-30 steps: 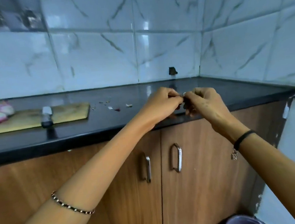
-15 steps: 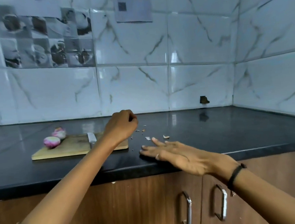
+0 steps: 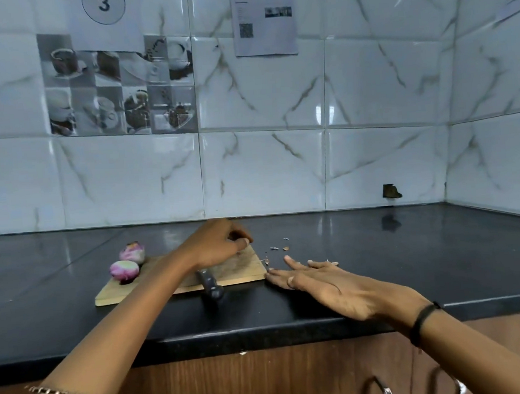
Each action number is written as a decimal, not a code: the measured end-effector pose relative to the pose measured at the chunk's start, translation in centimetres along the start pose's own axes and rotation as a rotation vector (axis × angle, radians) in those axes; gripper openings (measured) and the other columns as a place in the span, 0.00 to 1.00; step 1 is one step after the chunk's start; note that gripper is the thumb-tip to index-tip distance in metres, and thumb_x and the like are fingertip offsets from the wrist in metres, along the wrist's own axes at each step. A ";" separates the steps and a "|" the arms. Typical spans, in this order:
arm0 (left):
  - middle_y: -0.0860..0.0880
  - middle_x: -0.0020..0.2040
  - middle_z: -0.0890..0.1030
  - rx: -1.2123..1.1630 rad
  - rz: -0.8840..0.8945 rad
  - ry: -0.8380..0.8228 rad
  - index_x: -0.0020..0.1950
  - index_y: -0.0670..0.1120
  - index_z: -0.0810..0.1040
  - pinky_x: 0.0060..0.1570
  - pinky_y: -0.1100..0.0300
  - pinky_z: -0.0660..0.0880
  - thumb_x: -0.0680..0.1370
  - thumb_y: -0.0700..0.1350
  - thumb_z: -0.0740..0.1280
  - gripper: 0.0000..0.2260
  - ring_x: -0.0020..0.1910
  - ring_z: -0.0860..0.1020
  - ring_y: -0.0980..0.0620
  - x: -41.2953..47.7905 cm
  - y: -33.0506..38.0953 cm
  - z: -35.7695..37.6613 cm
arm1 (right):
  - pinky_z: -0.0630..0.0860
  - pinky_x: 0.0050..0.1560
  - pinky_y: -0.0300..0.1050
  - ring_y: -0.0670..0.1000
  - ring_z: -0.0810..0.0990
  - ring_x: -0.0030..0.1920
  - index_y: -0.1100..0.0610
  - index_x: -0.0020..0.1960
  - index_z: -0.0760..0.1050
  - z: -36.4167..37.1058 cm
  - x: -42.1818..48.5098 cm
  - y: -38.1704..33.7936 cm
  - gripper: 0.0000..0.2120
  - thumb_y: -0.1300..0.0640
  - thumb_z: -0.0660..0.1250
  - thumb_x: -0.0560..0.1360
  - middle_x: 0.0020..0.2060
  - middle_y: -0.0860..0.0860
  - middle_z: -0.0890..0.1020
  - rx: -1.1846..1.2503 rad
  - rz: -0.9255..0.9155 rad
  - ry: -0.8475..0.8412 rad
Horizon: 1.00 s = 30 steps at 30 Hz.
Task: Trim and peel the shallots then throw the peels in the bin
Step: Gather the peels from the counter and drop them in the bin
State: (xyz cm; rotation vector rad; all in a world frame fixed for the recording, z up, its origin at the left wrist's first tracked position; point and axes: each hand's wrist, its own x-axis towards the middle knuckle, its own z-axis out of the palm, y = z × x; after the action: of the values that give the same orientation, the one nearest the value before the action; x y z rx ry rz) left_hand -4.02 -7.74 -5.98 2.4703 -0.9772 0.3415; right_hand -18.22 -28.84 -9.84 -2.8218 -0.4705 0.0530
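Sitting left of the curled left hand (image 3: 216,247) and flat right hand (image 3: 327,281) are 2 shallots (image 3: 124,268).

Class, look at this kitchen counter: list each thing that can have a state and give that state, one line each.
left hand: fingers curled above the cutting board; anything inside is hidden.
right hand: fingers straight, flat on the countertop.
shallots: two, peeled, on the board's left end.
knife: lying across the board's front edge, untouched.
peel scraps: scattered on the countertop.
cupboard doors: shut.
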 end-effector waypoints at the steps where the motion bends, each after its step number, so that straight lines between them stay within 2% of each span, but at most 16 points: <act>1: 0.56 0.55 0.84 0.015 0.012 -0.041 0.56 0.52 0.84 0.53 0.65 0.70 0.80 0.46 0.66 0.09 0.57 0.79 0.58 0.1 -0.1 0.3 | 0.35 0.76 0.33 0.24 0.39 0.71 0.42 0.81 0.54 0.2 0.2 0.3 0.23 0.48 0.40 0.87 0.76 0.28 0.50 -0.007 0.032 0.040; 3: 0.57 0.55 0.85 0.043 0.010 -0.095 0.56 0.53 0.84 0.57 0.63 0.73 0.79 0.47 0.67 0.08 0.56 0.80 0.58 0.3 -0.4 0.9 | 0.35 0.78 0.39 0.29 0.38 0.75 0.46 0.82 0.51 0.5 0.5 0.7 0.24 0.46 0.42 0.87 0.80 0.35 0.50 -0.051 0.071 0.089; 6: 0.57 0.52 0.85 0.060 0.014 -0.087 0.53 0.55 0.85 0.60 0.57 0.76 0.77 0.51 0.68 0.08 0.54 0.81 0.57 0.5 -1.1 1.8 | 0.30 0.77 0.41 0.29 0.34 0.75 0.45 0.82 0.49 0.7 0.9 0.9 0.24 0.45 0.41 0.87 0.79 0.33 0.46 -0.144 0.027 0.067; 12: 0.54 0.60 0.83 0.190 0.018 -0.063 0.60 0.55 0.83 0.60 0.58 0.73 0.78 0.52 0.65 0.13 0.61 0.77 0.51 0.9 -1.2 1.9 | 0.33 0.79 0.44 0.32 0.35 0.76 0.44 0.82 0.44 0.2 3.3 1.2 0.25 0.46 0.38 0.86 0.80 0.35 0.44 -0.148 0.068 -0.018; 16: 0.52 0.62 0.82 0.222 0.000 -0.086 0.63 0.54 0.82 0.58 0.59 0.71 0.78 0.50 0.64 0.15 0.62 0.76 0.50 1.0 -1.6 1.6 | 0.33 0.79 0.44 0.34 0.34 0.77 0.46 0.82 0.42 0.0 4.6 1.2 0.25 0.45 0.38 0.86 0.80 0.37 0.43 -0.192 0.086 -0.024; 21: 0.54 0.57 0.84 0.198 -0.016 -0.062 0.58 0.53 0.85 0.56 0.60 0.74 0.78 0.50 0.66 0.12 0.56 0.79 0.53 1.1 -2.0 1.1 | 0.31 0.77 0.42 0.33 0.34 0.76 0.44 0.82 0.42 -0.1 4.8 1.0 0.25 0.46 0.38 0.86 0.79 0.35 0.42 -0.187 0.058 -0.034; 26: 0.54 0.56 0.84 0.227 -0.037 -0.017 0.55 0.53 0.85 0.60 0.55 0.75 0.77 0.51 0.66 0.11 0.56 0.79 0.51 1.0 -2.0 1.0 | 0.31 0.77 0.41 0.32 0.34 0.76 0.43 0.82 0.43 -0.2 4.8 0.6 0.24 0.46 0.39 0.86 0.79 0.35 0.43 -0.174 0.031 -0.045; 30: 0.53 0.55 0.84 0.233 -0.043 0.008 0.53 0.53 0.85 0.58 0.56 0.75 0.77 0.51 0.66 0.10 0.55 0.79 0.50 0.9 -2.1 0.9 | 0.32 0.77 0.39 0.33 0.34 0.76 0.45 0.82 0.43 -0.2 4.9 0.3 0.24 0.48 0.39 0.87 0.79 0.36 0.43 -0.168 0.016 -0.059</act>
State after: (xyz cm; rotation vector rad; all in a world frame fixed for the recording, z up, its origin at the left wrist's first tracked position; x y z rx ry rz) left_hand -1.84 -7.41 -7.12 2.6913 -0.9255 0.4754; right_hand -13.44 -27.57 -9.65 -2.9955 -0.4872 0.1042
